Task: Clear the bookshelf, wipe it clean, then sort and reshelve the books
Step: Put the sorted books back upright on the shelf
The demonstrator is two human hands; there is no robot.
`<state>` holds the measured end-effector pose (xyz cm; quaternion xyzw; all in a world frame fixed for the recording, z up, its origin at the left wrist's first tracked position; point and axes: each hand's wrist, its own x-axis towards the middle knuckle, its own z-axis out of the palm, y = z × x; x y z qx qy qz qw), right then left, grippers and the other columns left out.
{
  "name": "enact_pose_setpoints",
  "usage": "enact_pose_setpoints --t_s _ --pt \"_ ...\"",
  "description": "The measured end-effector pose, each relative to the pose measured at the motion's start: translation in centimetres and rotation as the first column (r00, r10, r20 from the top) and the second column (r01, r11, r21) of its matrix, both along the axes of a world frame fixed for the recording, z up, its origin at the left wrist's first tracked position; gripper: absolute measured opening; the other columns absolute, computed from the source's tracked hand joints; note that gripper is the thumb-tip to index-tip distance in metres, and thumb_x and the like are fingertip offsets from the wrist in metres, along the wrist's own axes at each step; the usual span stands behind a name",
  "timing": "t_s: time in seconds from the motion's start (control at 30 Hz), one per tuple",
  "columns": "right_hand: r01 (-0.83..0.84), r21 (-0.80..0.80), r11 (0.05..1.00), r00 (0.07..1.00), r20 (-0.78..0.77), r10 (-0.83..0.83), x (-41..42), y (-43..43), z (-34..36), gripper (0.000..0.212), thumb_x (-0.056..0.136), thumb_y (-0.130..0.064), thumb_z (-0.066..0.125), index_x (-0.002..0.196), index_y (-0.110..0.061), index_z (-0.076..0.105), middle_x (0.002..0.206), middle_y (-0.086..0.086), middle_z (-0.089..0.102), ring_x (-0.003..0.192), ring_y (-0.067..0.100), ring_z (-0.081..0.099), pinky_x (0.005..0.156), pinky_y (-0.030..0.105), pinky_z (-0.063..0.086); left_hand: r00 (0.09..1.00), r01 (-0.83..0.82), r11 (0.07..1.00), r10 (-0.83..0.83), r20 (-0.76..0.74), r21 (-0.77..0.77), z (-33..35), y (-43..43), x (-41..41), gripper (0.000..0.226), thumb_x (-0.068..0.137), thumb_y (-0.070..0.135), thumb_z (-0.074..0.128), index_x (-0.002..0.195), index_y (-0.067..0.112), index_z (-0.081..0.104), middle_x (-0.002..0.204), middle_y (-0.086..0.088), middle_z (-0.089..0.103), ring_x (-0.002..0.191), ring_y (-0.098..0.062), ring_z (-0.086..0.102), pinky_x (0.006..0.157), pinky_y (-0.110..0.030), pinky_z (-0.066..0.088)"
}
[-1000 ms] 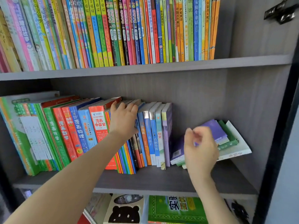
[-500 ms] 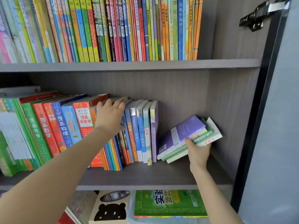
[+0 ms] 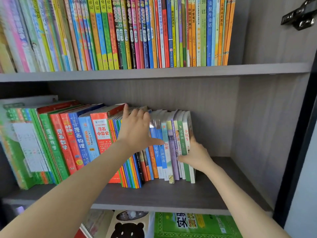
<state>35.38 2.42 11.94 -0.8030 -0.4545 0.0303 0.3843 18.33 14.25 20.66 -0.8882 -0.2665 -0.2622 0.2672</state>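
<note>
Books stand upright on middle shelf, filling its left and centre. Left hand, fingers spread flat, presses spines. Right hand grips end books, shelf centre-right.

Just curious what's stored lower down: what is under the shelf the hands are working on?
Under that shelf show a green book, a cover with a black bear and a spiral-bound pad. The board above and the picture's edge hide the rest.
</note>
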Motion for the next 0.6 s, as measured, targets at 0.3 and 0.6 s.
enact_pose_setpoints --t_s 0.3,0.6 --pt "-0.014 0.077 0.997 0.997 -0.071 0.02 1.0 1.2 -2.2 0.118 0.061 -0.034 0.088 0.15 -0.023 0.011 0.14 -0.007 0.048 0.124 0.014 0.05 0.102 0.037 0.046 0.978 0.196 0.962 -0.206 -0.035 -0.192 0.6 0.3 4.8 0.07 0.08 0.058 0.064 0.131 0.013 0.048 0.123 -0.004 0.06 0.104 -0.022 0.059 0.076 -0.031 0.046" --pt "-0.165 -0.005 0.986 0.981 -0.101 0.164 2.0 0.1 -2.3 0.123 0.068 -0.029 0.084 0.151 -0.035 -0.006 0.149 -0.013 0.038 0.131 0.007 0.044 0.107 0.035 0.041 0.969 0.197 0.979 -0.202 -0.14 -0.05 -0.4 0.7 4.6 0.088 0.075 0.061 0.066 0.14 0.01 0.034 0.138 -0.004 0.048 0.128 -0.023 0.043 0.097 -0.029 0.041"
